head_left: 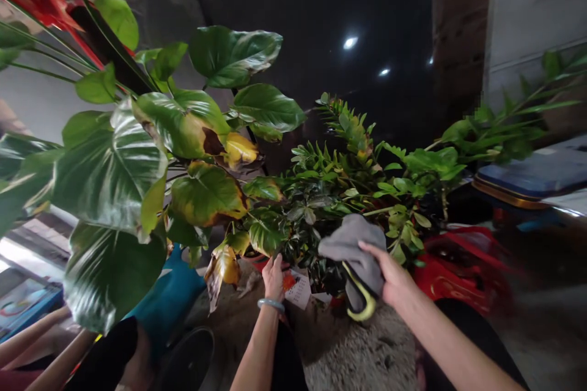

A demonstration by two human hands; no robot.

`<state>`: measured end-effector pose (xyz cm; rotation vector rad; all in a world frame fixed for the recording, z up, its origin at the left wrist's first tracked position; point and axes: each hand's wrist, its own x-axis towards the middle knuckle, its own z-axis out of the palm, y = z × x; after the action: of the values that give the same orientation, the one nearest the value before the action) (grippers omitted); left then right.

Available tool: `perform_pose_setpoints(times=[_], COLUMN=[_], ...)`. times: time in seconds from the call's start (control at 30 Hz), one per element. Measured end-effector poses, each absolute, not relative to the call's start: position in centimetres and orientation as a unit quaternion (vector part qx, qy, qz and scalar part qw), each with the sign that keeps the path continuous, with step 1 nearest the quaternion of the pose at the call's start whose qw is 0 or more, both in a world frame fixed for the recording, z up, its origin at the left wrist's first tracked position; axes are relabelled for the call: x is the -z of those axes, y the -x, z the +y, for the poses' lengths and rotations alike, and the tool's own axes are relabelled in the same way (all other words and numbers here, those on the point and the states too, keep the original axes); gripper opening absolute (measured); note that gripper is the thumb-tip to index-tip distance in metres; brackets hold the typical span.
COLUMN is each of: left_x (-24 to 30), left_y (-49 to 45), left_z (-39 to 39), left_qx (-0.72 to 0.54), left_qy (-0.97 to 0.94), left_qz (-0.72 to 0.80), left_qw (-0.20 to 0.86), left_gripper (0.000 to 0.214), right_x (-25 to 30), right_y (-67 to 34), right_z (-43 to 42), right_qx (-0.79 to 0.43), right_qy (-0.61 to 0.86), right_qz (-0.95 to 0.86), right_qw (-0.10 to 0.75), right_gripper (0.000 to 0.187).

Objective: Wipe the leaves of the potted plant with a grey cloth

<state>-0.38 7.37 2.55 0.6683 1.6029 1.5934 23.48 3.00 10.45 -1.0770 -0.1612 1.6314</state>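
Observation:
My right hand (393, 274) grips a grey cloth (355, 241) with a yellow-green edge, which hangs bunched in front of the dark-leaved potted plant (305, 220). Lower and to the left, my left hand (274, 281), with a pale bangle at the wrist, is closed close to the plant's lower leaves and the rim of a red pot (257, 261). What its fingers hold, if anything, is hidden. A white card (299, 290) with an orange-red patch sits just right of that hand. Large leaves (208, 192), some yellow and browned at the edges, spread to the left.
A red bag (465, 266) lies to the right, below a blue-topped item (536, 174). Another person's arms (43, 342) show at lower left, near a teal object (169, 293) and a dark round container (190, 357). A dark glossy panel (321, 30) stands behind the plants.

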Motion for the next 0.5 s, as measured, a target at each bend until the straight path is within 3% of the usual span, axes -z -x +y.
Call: perform_pose_setpoints(times=[0.13, 0.33, 0.5], left_x=[-2.5, -3.1, -3.9], left_y=[0.7, 0.1, 0.3], left_z=[7.2, 7.0, 6.9], left_qx=[-0.629, -0.624, -0.62], left_qy=[-0.255, -0.24, -0.245], left_qz=[0.621, 0.632, 0.63], left_qw=[0.392, 0.391, 0.399], left_gripper=[0.028, 0.03, 0.028], right_x=[-8.9, -13.4, -10.9], right_y=[-24.7, -26.4, -24.5], right_z=[-1.3, 4.7, 3.8], right_qx=[-0.726, -0.606, -0.649], right_qy=[0.462, 0.39, 0.458], right_qz=[-0.087, -0.097, -0.054], right_qw=[0.502, 0.686, 0.605], right_gripper=[0.019, 0.026, 0.013])
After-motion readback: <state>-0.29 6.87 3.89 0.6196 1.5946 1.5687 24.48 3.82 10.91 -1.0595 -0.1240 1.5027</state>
